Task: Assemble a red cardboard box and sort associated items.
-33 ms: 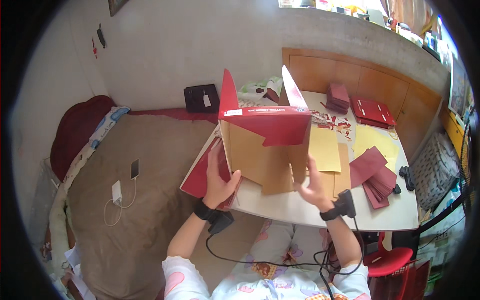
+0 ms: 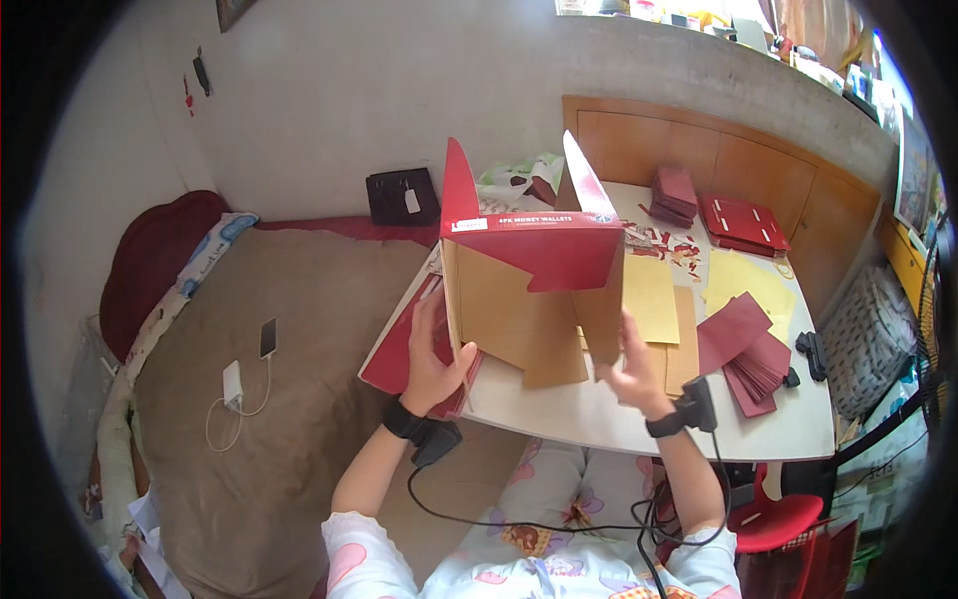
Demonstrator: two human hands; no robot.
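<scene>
A cardboard box (image 2: pixel 519 270), red outside and plain brown inside, is held up over the near side of the table with its inside facing me. Two pointed flaps stand up from its top corners. My left hand (image 2: pixel 434 359) grips the box's left wall, thumb at the lower inner edge and fingers along the outside. On the opposite wall, my right hand (image 2: pixel 636 371) holds the lower edge between thumb and fingers. Beneath the left hand, flat red cardboard pieces (image 2: pixel 394 349) lie at the table's left edge. Both wrists wear black straps with cabled devices.
On the white table (image 2: pixel 559 411) lie brown card sheets (image 2: pixel 654 304), fanned dark red envelopes (image 2: pixel 753 364), yellow sheets (image 2: pixel 733 280), a dark red stack (image 2: pixel 675 196), red folded pieces (image 2: pixel 746 225) and scraps. A bed (image 2: pixel 299 309) with a phone (image 2: pixel 267 337) is left; a red stool (image 2: pixel 773 519) stands lower right.
The box's right side has shifted slightly right, together with my right hand. My left hand has barely moved.
</scene>
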